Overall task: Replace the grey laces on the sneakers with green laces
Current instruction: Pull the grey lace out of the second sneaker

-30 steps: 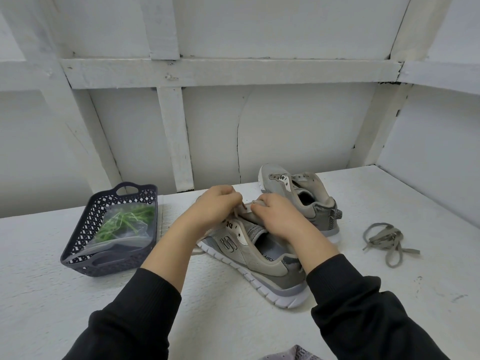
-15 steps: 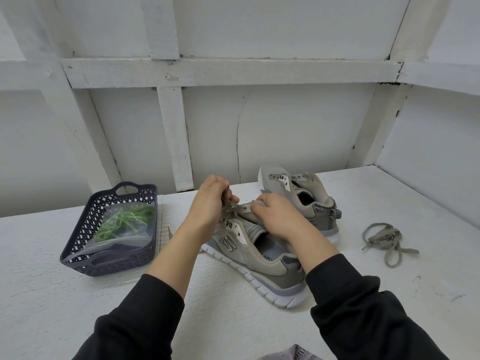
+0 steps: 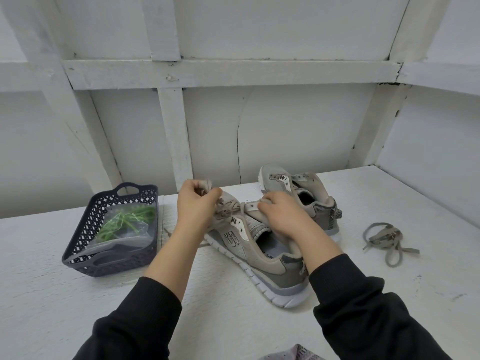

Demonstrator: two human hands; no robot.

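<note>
Head view showed the left hand [image 3: 196,203] raised just above the toe of the near sneaker [image 3: 259,258]. Its fingers were curled round a bunch of grey lace [image 3: 227,211], which ran from the fist down into the front eyelets, where it crossed. The right hand [image 3: 281,216] lay on the same sneaker's upper, fingertips pinching the pale eyelet strip beside the tongue. The two hands were near each other but apart, with the lace between them. Both wore black sleeves [image 3: 135,326].

The near sneaker sat on its sole on the white table [image 3: 52,294], toe away and to the left, heel toward the person. The far sneaker [image 3: 311,196] stood just behind it to the right; whether they touched could not be told. A loose lace [image 3: 384,236], also grey, lay tangled on the table well to the right of both. To the left of the left hand stood a dark basket [image 3: 85,258] holding a clear bag [image 3: 122,237] with green laces [image 3: 130,216] inside. A bit of pinkish cloth [image 3: 293,354] showed at the bottom edge.
</note>
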